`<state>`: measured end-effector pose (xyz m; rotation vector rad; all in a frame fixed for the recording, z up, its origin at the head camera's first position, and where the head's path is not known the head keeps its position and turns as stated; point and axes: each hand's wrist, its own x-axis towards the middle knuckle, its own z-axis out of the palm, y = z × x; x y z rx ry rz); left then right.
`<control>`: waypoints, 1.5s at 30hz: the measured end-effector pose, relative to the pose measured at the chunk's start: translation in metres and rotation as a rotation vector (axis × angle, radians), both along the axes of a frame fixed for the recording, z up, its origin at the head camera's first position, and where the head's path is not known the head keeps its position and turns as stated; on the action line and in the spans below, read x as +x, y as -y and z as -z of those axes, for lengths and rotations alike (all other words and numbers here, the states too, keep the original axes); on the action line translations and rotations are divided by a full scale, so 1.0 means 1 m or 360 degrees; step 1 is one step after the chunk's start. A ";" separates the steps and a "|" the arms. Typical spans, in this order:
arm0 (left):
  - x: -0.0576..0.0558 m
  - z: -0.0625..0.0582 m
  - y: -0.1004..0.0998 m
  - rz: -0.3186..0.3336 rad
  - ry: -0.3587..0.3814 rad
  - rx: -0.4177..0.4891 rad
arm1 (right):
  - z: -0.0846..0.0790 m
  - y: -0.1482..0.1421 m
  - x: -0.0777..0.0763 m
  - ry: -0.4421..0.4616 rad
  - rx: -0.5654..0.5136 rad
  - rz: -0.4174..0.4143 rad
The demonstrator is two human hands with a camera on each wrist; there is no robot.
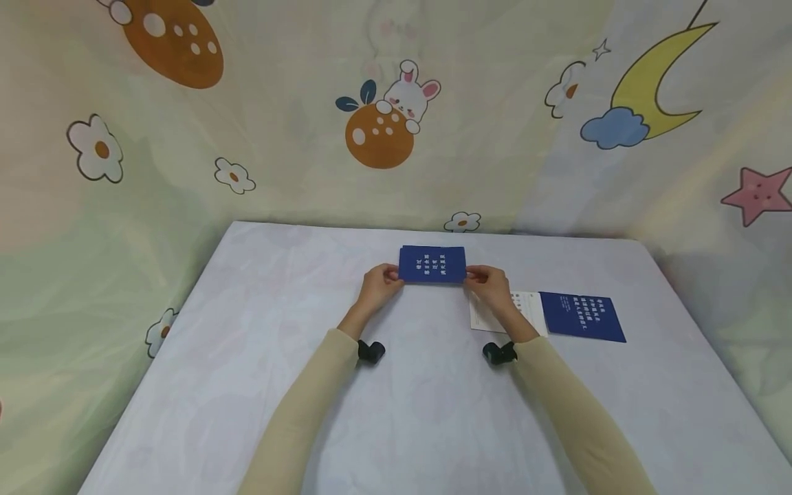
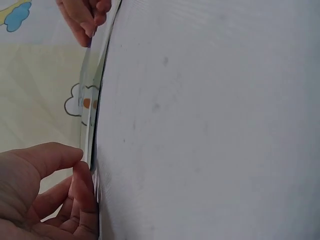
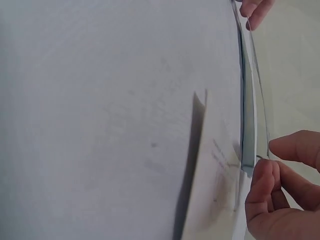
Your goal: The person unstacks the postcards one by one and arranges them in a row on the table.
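A blue card (image 1: 432, 265) with white lettering is held level between the two hands at the far middle of the table. A second layer peeks out along its upper left edge. My left hand (image 1: 379, 287) pinches the left end between thumb and fingers. At the opposite end, my right hand (image 1: 490, 285) does the same. Both wrist views catch it edge-on, as thin layers with a see-through, slightly bowed sheet (image 3: 262, 95) on the outer side. Below my right wrist lies a white printed card (image 1: 529, 306), partly hidden by that hand.
Another blue card (image 1: 584, 317) with white lettering lies on the table, right beside the white one. A white cloth covers the table (image 1: 260, 330). Behind it hangs a patterned curtain (image 1: 278, 103) along the far edge.
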<state>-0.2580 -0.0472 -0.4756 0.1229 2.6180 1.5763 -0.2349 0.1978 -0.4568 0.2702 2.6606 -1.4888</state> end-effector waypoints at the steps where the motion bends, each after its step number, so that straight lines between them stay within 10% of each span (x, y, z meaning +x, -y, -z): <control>1: 0.001 0.000 0.000 0.0001 -0.0003 0.0003 | 0.000 0.000 0.001 -0.0011 -0.0003 -0.0007; 45: 0.061 -0.008 0.023 0.0291 0.0031 -0.0206 | -0.005 -0.007 0.070 -0.0107 0.0111 -0.0290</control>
